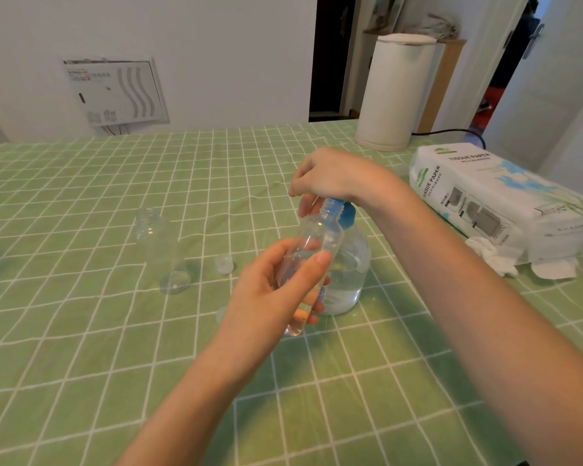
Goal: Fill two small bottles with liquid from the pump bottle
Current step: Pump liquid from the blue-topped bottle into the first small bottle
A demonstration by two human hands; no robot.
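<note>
Two small bottles are in play: one (317,240) is raised and tilted in the left hand (276,290), whose fingers and thumb wrap its lower body, with its open neck brought up to the spout of the blue pump head (342,213). The other small bottle (159,250) stands uncapped and apparently empty, well apart to the left on the green checked tablecloth (115,331), with a small cap (224,264) near it. The right hand (330,176) is curled down over the pump head, fingers bent around it. The pump bottle (350,270) stands on the cloth just behind the held bottle and holds clear liquid. The held bottle looks thin, light and clear, with some liquid inside; it would likely flex if squeezed and turn slick if wetted, so a firm mid-body hold suits it. A tissue pack (485,196) lies far right.
</note>
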